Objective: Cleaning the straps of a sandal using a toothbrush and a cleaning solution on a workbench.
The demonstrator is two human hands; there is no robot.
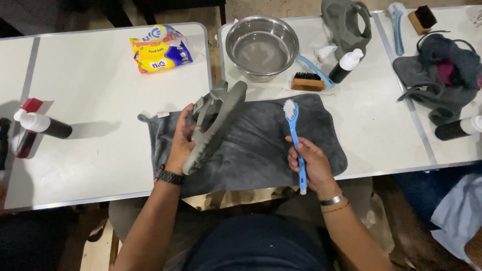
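Sandal: grey sandal (216, 125), tilted on edge above the grey towel (261, 145), centre of the white table (90, 100).
Left hand: left hand (181, 138) grips the sandal's strap side.
Right hand: right hand (311, 165) closed around a blue brush (295, 140), bristles up.
Beyond: steel bowl (262, 46), far; wooden brush (308, 82) beside it.

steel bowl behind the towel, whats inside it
The steel bowl seems to hold only shallow clear water; its bare bottom shows through. Nothing else shows inside. The near inner wall is hidden by the rim, and the grey sandal in the left hand sits in front.
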